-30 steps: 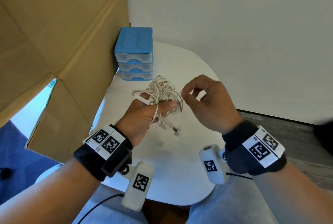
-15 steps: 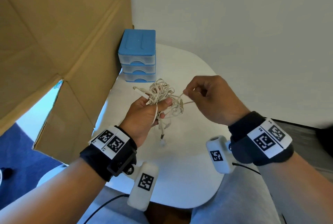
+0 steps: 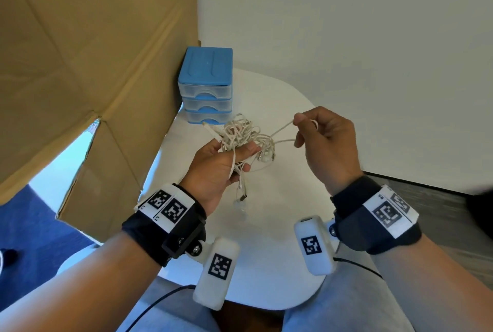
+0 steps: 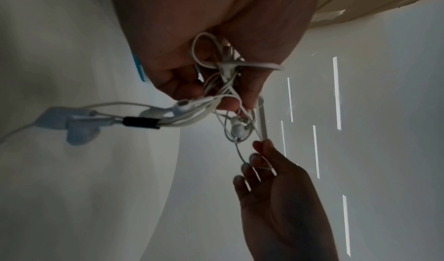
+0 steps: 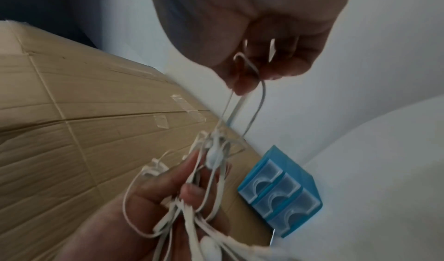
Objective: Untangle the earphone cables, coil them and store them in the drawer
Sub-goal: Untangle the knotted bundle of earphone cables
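Observation:
A tangled bundle of white earphone cables (image 3: pixel 241 135) hangs above the white table (image 3: pixel 266 251). My left hand (image 3: pixel 226 161) grips the bundle, thumb pressed across it; earbuds (image 3: pixel 241 202) dangle below. In the left wrist view the cables (image 4: pixel 225 86) run through the curled fingers. My right hand (image 3: pixel 317 131) pinches a loop of cable (image 3: pixel 282 129) pulled out to the right of the bundle, also seen as the loop (image 5: pixel 247 101) in the right wrist view. The blue three-drawer unit (image 3: pixel 206 86) stands behind the hands with all drawers closed.
A large cardboard sheet (image 3: pixel 88 59) leans along the table's left side, right beside the drawer unit (image 5: pixel 281 193). A white wall rises behind the table. Grey floor shows at the right.
My right hand has drawn a loop of cable out to the right, away from the bundle. Both hands have risen slightly over the table.

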The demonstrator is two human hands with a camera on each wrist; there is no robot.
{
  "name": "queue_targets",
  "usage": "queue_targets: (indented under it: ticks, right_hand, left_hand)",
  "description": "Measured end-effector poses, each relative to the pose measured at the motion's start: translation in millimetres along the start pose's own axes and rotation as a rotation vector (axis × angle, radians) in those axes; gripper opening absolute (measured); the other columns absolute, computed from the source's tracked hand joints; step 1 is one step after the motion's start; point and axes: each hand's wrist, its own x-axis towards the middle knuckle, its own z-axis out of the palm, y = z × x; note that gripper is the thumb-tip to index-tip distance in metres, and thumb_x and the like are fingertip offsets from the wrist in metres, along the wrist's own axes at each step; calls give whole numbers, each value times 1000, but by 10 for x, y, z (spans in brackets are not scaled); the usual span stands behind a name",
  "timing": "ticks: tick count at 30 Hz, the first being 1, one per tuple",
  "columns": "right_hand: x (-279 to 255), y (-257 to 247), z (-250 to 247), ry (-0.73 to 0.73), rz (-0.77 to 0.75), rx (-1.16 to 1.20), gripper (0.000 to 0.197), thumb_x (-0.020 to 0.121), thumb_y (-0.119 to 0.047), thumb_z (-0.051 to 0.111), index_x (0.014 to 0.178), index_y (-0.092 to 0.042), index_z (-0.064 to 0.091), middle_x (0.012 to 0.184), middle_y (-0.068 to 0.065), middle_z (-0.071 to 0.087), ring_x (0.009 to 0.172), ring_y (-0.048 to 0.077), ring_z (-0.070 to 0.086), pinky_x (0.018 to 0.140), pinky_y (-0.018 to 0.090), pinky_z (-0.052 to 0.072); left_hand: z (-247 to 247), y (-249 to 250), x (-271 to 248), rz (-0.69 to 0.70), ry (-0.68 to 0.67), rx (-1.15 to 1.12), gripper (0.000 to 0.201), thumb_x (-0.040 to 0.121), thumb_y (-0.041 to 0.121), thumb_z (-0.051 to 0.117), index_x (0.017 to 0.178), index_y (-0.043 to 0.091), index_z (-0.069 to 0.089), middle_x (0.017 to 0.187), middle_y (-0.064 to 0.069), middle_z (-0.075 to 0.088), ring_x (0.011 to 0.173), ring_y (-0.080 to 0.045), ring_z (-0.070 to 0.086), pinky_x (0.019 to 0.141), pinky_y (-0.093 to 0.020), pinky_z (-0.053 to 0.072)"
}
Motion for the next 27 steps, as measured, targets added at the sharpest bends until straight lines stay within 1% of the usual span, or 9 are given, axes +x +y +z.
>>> queue_targets:
  ticks: [4, 8, 10, 12, 14, 16, 19, 23, 27]
  right_hand:
    - [4, -21, 31, -130, 6, -57, 19, 92, -10, 58, 77, 0, 64, 57, -1, 60, 57, 10, 55, 62, 21, 47]
    - [11, -134, -55, -415, 43, -123, 14, 88, -2, 59, 76, 0, 68, 54, 8, 55, 50, 12, 50, 54, 26, 49]
    - [-3, -193, -97, -515, 12, -199, 15, 90, -8, 65, 78, -4, 73, 43, -9, 52, 41, 4, 44, 54, 12, 39]
    - [-5, -216, -108, -569, -9, -267, 15, 91, -18, 68, 83, -10, 78, 42, -22, 54, 44, -2, 50, 54, 5, 34]
    - [19, -180, -108, -552, -25, -324, 15, 90, -26, 69, 83, -18, 80, 50, -23, 61, 49, -2, 52, 58, 11, 37]
    - [35, -124, -90, -508, -55, -354, 17, 91, -26, 68, 77, -20, 77, 47, -15, 53, 45, 5, 44, 54, 17, 36]
    - [40, -51, -43, -315, -87, -293, 19, 91, -21, 65, 73, -18, 70, 50, -9, 50, 46, 6, 39, 52, 24, 36]
    - [53, -39, -22, -139, -53, -159, 19, 94, -18, 60, 77, -11, 64, 58, 14, 58, 50, 15, 46, 53, 28, 40]
    - [73, -91, -102, -180, 28, 51, 15, 93, -7, 60, 79, -6, 65, 55, 5, 56, 51, 14, 49, 51, 22, 41]
  left_hand:
    - [-30, -45, -8, 3, 10, 48, 48, 66, 23, 84, 111, 15, 70, 106, -6, 75, 84, -18, 64, 74, -30, 44]
    - [-44, -7, 13, -7, 31, 30, 39, 74, 18, 81, 111, 15, 68, 93, 0, 72, 59, -9, 58, 63, -26, 41]
    - [-38, 5, 17, -1, 27, 21, 40, 74, 19, 81, 112, 15, 68, 90, 1, 70, 56, -9, 55, 58, -23, 41]
    - [-26, -7, 10, 4, 19, 38, 43, 71, 21, 82, 111, 14, 69, 87, 2, 69, 55, -8, 53, 56, -21, 41]
    - [-17, -28, 1, -1, 17, 63, 47, 67, 24, 84, 110, 15, 70, 85, 4, 70, 56, -8, 52, 61, -23, 41]
    - [-22, -41, 6, 0, 25, 81, 52, 64, 26, 87, 111, 12, 69, 86, 4, 73, 57, -9, 53, 68, -26, 41]
    - [-21, -33, 8, 5, 32, 81, 55, 62, 25, 87, 112, 8, 69, 91, 0, 74, 61, -11, 57, 74, -30, 41]
    - [-13, -36, -3, 7, 33, 85, 29, 63, 13, 82, 89, 17, 69, 80, -1, 72, 63, -14, 60, 76, -32, 43]
    - [-40, -47, 11, -3, 59, 60, 15, 76, 11, 76, 83, 13, 63, 61, 4, 64, 60, -12, 61, 64, -26, 46]
